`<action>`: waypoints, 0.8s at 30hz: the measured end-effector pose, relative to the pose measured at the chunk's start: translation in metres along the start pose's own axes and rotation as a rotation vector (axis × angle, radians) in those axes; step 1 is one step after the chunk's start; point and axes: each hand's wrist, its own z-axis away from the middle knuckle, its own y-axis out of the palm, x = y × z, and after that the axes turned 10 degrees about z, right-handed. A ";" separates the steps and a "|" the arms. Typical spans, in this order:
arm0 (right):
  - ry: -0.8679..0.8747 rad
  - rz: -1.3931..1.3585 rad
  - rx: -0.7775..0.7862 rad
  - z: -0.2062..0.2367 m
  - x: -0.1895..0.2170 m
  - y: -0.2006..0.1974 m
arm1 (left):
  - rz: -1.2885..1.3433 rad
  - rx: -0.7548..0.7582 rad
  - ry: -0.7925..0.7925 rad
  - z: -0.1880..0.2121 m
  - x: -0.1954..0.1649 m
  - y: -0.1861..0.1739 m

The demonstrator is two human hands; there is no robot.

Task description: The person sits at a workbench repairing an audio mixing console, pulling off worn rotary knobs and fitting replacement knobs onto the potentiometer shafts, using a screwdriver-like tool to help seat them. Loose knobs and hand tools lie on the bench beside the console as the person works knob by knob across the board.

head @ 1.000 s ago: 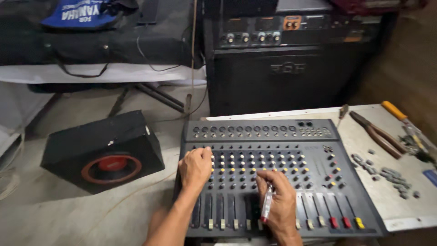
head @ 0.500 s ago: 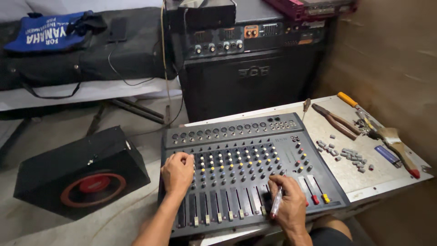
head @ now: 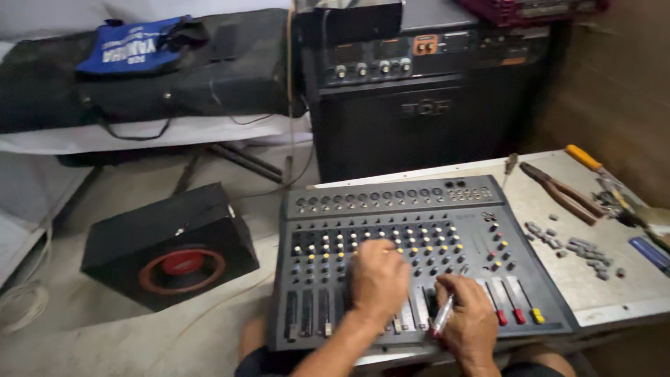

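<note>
1. Grey multi-channel audio mixer with rows of small knobs (head: 419,209) lies flat on a pale worktable (head: 614,293).
2. Left hand (head: 379,279) rests spread over the mixer's knobs.
3. Right hand (head: 469,315), just beside it, grips a red-tipped white pen (head: 442,316).

Audio repair workshop, cluttered and informal. Grey mixing console (head: 419,258) on a scuffed white bench (head: 614,293), with pliers (head: 562,192), a yellow-handled screwdriver (head: 583,158) and loose grey knobs (head: 572,244) beside it. Black amplifier cabinet (head: 419,98) behind, boxed speaker (head: 171,244) on the bare concrete floor (head: 84,342).
</note>
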 end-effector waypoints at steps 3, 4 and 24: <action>0.143 -0.040 0.056 0.002 0.001 0.001 | 0.102 0.057 -0.077 0.006 -0.025 0.025; 0.137 -0.036 0.018 0.002 0.002 0.003 | 0.122 0.063 -0.095 0.007 -0.030 0.031; 0.127 -0.037 0.151 0.011 -0.052 0.003 | -0.119 0.296 0.014 0.024 -0.034 0.054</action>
